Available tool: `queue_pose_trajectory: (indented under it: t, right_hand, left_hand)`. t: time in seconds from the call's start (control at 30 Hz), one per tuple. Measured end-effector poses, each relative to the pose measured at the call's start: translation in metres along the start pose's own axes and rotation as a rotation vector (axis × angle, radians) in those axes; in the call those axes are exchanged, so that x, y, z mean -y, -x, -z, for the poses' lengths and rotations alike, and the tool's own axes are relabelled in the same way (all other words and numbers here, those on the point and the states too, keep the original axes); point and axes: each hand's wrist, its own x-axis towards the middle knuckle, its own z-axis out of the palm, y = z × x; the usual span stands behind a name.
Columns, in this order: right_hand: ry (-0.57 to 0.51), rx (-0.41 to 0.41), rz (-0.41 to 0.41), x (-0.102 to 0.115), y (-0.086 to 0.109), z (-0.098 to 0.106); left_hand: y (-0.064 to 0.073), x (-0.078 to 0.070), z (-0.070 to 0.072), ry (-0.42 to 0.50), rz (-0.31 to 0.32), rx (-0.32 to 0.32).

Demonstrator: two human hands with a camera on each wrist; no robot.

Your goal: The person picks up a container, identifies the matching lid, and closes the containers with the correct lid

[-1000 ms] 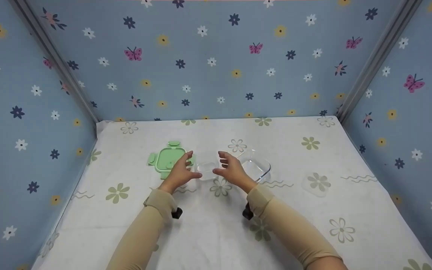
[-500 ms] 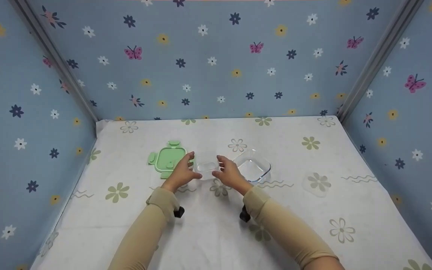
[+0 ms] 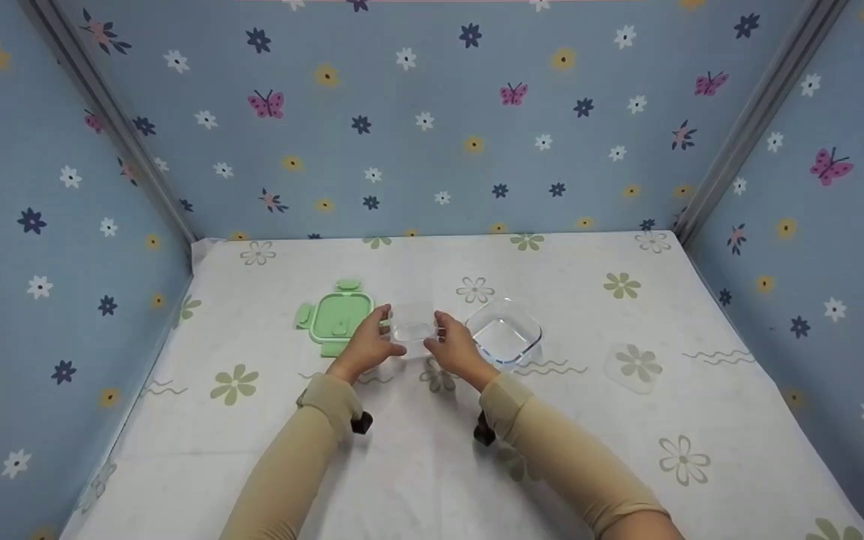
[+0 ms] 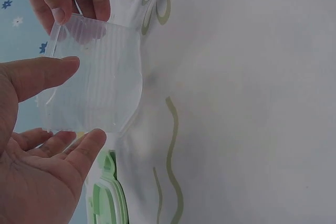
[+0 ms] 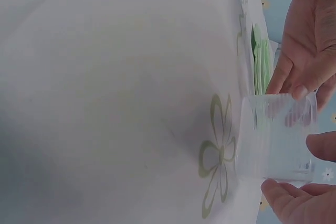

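Note:
A small clear plastic container [image 3: 412, 328] is held between both hands at the middle of the table. My left hand [image 3: 366, 346] grips its left side, thumb on the near wall in the left wrist view. On the opposite side my right hand [image 3: 460, 349] holds it, fingers along the wall and thumb at the near face in the right wrist view. Just left lies a green lid [image 3: 340, 315] with locking flaps, partly covered by the left hand. A square glass container [image 3: 538, 343] stands right beside the right hand.
A flat, translucent lid-like piece [image 3: 651, 381] lies farther right on the white flowered tablecloth [image 3: 432, 465]. Patterned blue walls [image 3: 432, 142] rise behind the table and at both sides.
Both hands have closed in on the small container, the right one shifting left, and now hold it. More of the glass container shows. The green lid stays in place.

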Motion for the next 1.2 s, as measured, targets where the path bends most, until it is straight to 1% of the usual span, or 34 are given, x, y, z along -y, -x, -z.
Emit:
queue_pose_trajectory:
  t: [0.23, 0.47, 0.7, 0.97, 1.07, 1.2]
  right_hand:
    - [-0.027, -0.015, -0.006, -0.002, 0.000, -0.001]
    - [-0.078, -0.002, -0.016, -0.003, 0.001, 0.003]
    - [-0.093, 0.016, 0.024, -0.003, 0.004, 0.009]
    - [-0.115, 0.029, 0.056, -0.001, 0.011, 0.017]
    - [-0.116, 0.032, 0.061, 0.000, 0.014, 0.019]
    - [-0.120, 0.036, 0.045, 0.002, 0.017, 0.024]
  left_hand:
    - [0.001, -0.001, -0.001, -0.009, -0.003, -0.014]
    - [0.006, -0.004, -0.001, 0.008, 0.010, -0.017]
    - [0.010, -0.005, 0.000, -0.038, -0.004, -0.020]
    - [0.018, -0.013, 0.001, -0.061, -0.013, -0.014]
    - [0.020, -0.016, 0.001, -0.061, -0.006, -0.011]
    - [0.022, -0.020, 0.000, -0.068, 0.003, -0.009]
